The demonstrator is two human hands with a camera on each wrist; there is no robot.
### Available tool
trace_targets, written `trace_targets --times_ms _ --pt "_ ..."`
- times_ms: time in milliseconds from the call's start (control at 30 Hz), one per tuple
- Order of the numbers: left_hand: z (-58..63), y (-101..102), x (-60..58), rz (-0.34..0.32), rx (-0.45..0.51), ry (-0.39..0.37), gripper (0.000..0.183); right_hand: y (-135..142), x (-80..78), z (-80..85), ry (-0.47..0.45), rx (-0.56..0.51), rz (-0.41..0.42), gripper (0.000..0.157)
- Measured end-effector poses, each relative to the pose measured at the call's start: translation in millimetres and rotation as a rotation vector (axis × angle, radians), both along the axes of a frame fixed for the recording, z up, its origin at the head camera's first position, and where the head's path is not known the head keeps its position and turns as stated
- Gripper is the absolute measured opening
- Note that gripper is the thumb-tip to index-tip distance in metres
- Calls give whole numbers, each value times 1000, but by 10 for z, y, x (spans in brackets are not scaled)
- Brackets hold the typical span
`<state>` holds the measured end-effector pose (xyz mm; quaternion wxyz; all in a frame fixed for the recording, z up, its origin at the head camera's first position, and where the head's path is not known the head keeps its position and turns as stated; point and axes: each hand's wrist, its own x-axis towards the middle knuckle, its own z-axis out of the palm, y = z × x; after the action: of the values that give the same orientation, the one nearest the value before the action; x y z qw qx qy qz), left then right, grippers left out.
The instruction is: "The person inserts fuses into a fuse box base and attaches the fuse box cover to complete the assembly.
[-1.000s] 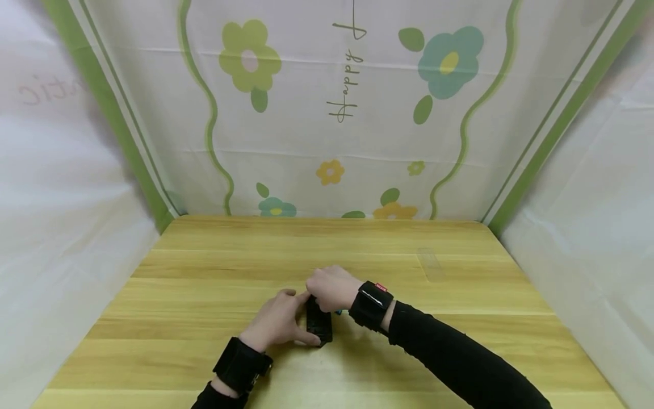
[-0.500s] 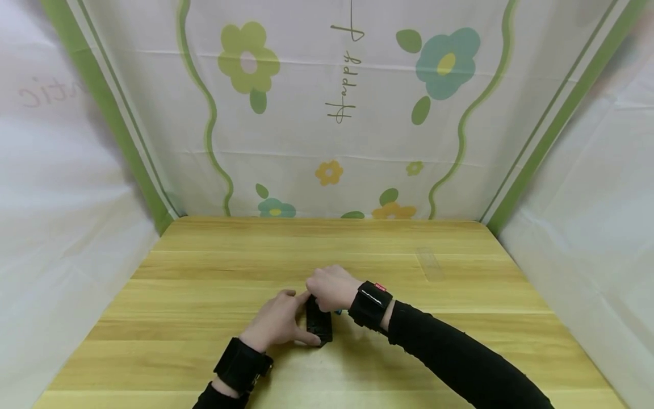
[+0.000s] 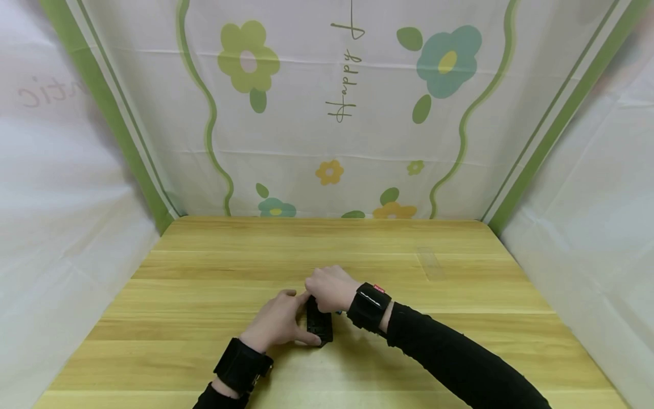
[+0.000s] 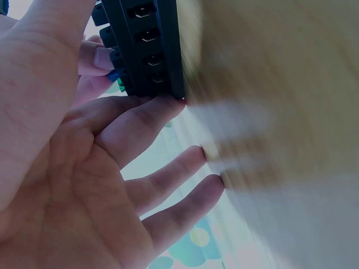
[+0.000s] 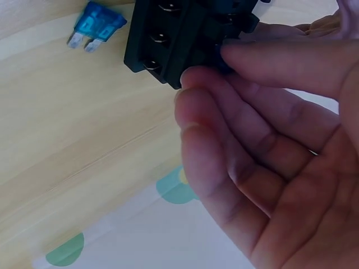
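Observation:
A black fuse box (image 3: 319, 325) lies on the table, with a row of metal terminals along its side (image 4: 147, 36) in the left wrist view. My left hand (image 3: 276, 321) holds it between the thumb at the near end and the index finger at the far end; the other fingertips reach down to the tabletop. At the far end my right hand (image 3: 333, 288) pinches a small blue blade fuse (image 5: 220, 60), mostly hidden by the fingers, at the box's top. A loose blue blade fuse (image 5: 100, 23) with two metal prongs lies beside the box.
A thin clear plastic strip (image 3: 431, 264) lies at the back right of the wooden table (image 3: 230, 255). Flower-printed white cloth (image 3: 378, 125) rises behind the far edge, and white cloth flanks both sides.

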<state>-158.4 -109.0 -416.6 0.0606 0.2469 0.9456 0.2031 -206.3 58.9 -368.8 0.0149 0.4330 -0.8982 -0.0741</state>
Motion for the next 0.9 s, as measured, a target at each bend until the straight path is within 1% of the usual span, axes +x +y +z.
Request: trace_targets --times_ms 433,533,667,833,900 --pt "8 2 13 5 -1 9 103 -14 -14 4 -63 18 -13 22" --pt "17 1 18 8 2 -1 102 -25 -8 9 -68 23 -13 22" --pt "30 -6 17 3 11 5 100 -40 -3 0 -40 29 3 23" --pt "30 -11 9 0 13 24 88 -57 -1 -40 24 42 41 26" --pt "29 -12 9 4 19 23 84 -70 7 -45 35 50 44 26"
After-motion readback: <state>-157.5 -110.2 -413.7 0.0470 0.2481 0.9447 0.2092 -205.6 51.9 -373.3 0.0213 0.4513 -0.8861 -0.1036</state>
